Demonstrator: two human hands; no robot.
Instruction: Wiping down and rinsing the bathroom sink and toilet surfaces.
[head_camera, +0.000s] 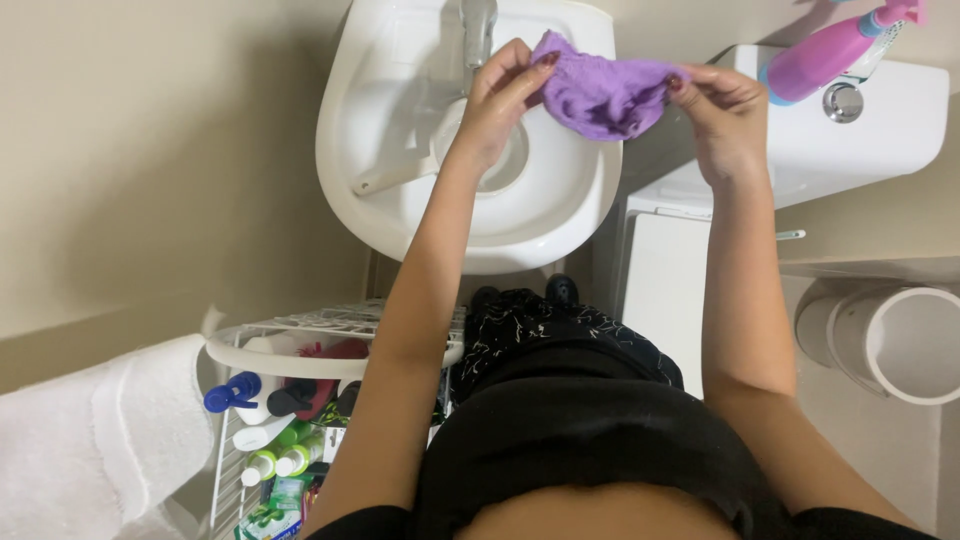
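I hold a purple cloth (600, 93) stretched between both hands over the right side of a white wash basin (400, 180). My left hand (503, 95) pinches the cloth's left corner, just right of the chrome tap (478, 28). My right hand (722, 108) pinches its right edge, above the gap between the basin and a white toilet cistern (880, 130). The cloth sags in the middle.
A pink spray bottle (830, 52) lies on the cistern by its chrome flush button (843, 101). A white wire rack (290, 340) with several bottles stands at lower left beside a white towel (100, 440). A white bin (900, 340) stands at the right.
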